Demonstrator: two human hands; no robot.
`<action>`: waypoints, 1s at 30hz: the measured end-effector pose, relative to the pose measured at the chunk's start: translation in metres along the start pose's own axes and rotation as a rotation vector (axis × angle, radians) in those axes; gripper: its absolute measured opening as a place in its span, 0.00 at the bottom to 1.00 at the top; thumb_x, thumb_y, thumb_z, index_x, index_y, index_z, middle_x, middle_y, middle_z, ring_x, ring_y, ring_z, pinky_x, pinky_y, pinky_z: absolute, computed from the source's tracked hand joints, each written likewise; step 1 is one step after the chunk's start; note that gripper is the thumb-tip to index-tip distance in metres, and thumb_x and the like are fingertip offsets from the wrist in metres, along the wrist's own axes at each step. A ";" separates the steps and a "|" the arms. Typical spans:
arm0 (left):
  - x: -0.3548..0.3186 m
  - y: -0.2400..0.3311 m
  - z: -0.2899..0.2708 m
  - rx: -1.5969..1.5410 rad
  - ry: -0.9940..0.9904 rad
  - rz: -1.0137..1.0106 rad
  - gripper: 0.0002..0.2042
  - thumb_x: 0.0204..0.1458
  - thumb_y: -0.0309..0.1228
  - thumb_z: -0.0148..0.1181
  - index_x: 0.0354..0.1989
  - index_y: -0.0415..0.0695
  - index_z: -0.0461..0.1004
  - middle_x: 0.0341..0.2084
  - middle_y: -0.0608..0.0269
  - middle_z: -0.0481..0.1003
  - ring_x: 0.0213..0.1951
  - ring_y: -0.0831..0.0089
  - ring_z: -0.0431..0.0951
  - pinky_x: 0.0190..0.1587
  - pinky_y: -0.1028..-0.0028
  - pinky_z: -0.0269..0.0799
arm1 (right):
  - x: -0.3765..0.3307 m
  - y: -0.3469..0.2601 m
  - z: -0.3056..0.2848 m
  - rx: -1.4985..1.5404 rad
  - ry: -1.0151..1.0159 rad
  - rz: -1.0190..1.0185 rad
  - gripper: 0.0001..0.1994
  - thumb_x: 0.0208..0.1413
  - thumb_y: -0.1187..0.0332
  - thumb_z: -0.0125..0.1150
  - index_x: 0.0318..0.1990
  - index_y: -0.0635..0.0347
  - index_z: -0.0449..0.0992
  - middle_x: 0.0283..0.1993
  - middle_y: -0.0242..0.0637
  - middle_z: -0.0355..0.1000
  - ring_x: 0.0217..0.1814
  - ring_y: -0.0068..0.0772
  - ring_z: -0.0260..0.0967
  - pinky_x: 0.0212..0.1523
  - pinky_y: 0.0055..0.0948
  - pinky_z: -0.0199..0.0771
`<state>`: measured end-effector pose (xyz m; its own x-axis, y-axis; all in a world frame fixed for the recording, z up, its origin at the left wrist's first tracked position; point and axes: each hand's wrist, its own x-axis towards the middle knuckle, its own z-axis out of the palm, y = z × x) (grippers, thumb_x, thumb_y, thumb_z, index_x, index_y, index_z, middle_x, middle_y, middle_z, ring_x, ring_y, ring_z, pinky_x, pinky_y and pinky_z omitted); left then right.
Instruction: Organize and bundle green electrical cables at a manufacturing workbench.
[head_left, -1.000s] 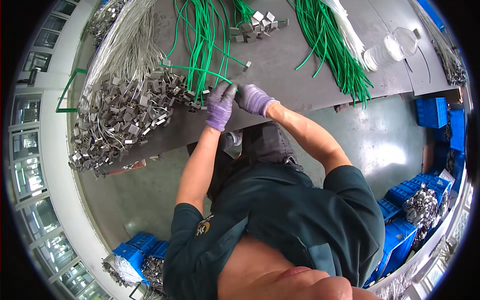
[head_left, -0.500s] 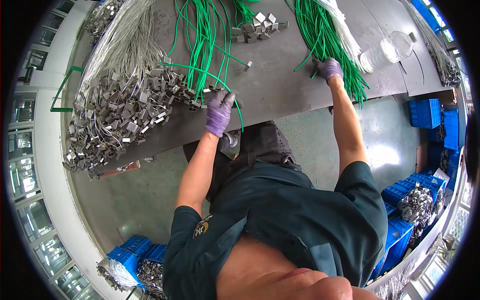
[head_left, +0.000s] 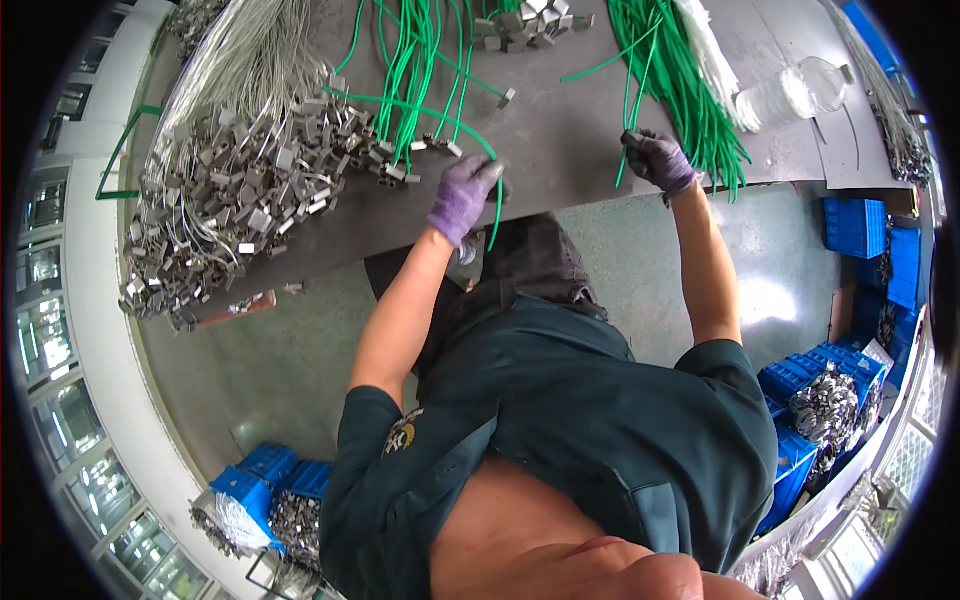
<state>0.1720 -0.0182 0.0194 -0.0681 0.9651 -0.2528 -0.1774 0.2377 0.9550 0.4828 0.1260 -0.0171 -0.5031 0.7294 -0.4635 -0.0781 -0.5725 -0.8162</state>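
Both my hands wear purple gloves with grey fingers. My left hand, at the table's front edge, is closed on a green cable whose free end hangs past the edge. To its left lies a big heap of grey metal block-shaped pieces on thin silvery wires. My right hand pinches a green cable near its lower end, beside a thick bundle of green cables. Between the hands and farther back sit several loose metal blocks and more green cables.
A grey table carries all this. A clear plastic bottle lies on its side at the right, next to white strands. Blue crates stand on the floor to the right; others stand at the lower left.
My right hand has pulled back from the bundle toward the left, drawing a green cable out with it. My left hand, with its cable, has shifted slightly right and up.
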 end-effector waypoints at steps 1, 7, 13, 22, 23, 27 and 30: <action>0.004 -0.004 0.002 -0.006 0.006 -0.020 0.08 0.53 0.30 0.55 0.26 0.38 0.73 0.17 0.63 0.73 0.19 0.78 0.73 0.25 0.78 0.69 | -0.005 0.007 0.019 -0.122 -0.015 -0.011 0.10 0.55 0.63 0.55 0.33 0.61 0.71 0.18 0.27 0.62 0.13 0.19 0.56 0.13 0.17 0.52; 0.026 -0.020 0.016 0.031 -0.004 -0.091 0.09 0.53 0.32 0.56 0.34 0.39 0.76 0.22 0.62 0.75 0.21 0.76 0.74 0.25 0.77 0.71 | -0.023 0.039 0.102 -0.171 -0.231 0.128 0.12 0.55 0.63 0.56 0.38 0.64 0.72 0.21 0.32 0.69 0.15 0.21 0.64 0.15 0.19 0.61; 0.022 -0.029 0.020 -0.077 0.075 -0.245 0.07 0.49 0.32 0.61 0.30 0.41 0.77 0.18 0.69 0.72 0.16 0.79 0.71 0.20 0.78 0.69 | -0.023 0.057 0.138 -0.393 -0.254 0.162 0.12 0.54 0.62 0.57 0.32 0.63 0.73 0.19 0.31 0.70 0.16 0.20 0.67 0.16 0.17 0.64; 0.024 -0.049 0.030 0.188 0.239 0.000 0.07 0.48 0.30 0.61 0.30 0.38 0.77 0.20 0.68 0.74 0.22 0.81 0.70 0.27 0.78 0.67 | -0.023 0.082 0.155 -0.313 -0.146 0.074 0.12 0.55 0.61 0.57 0.33 0.63 0.74 0.23 0.32 0.72 0.17 0.20 0.67 0.19 0.19 0.65; 0.021 -0.051 0.033 0.191 0.230 0.004 0.10 0.49 0.31 0.61 0.35 0.36 0.77 0.25 0.64 0.77 0.27 0.79 0.73 0.31 0.76 0.69 | -0.021 0.087 0.154 -0.306 -0.130 0.063 0.13 0.55 0.61 0.56 0.33 0.63 0.74 0.23 0.32 0.72 0.17 0.20 0.67 0.19 0.19 0.65; 0.015 -0.056 0.035 0.505 0.153 0.136 0.13 0.48 0.32 0.60 0.39 0.37 0.75 0.30 0.55 0.78 0.32 0.69 0.77 0.37 0.72 0.71 | -0.017 0.087 0.166 -0.467 -0.026 0.045 0.13 0.55 0.63 0.54 0.31 0.67 0.74 0.22 0.34 0.71 0.20 0.25 0.69 0.22 0.26 0.68; 0.008 -0.043 0.032 0.595 0.164 0.174 0.13 0.47 0.31 0.58 0.40 0.37 0.75 0.32 0.51 0.77 0.35 0.62 0.78 0.39 0.69 0.71 | -0.005 0.101 0.154 -0.768 -0.125 -0.397 0.14 0.54 0.62 0.55 0.32 0.67 0.74 0.21 0.34 0.70 0.23 0.26 0.69 0.25 0.29 0.69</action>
<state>0.2100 -0.0175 -0.0186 -0.2043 0.9770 -0.0615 0.4223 0.1446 0.8949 0.3446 0.0066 -0.0441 -0.6559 0.7493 -0.0908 0.3113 0.1591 -0.9369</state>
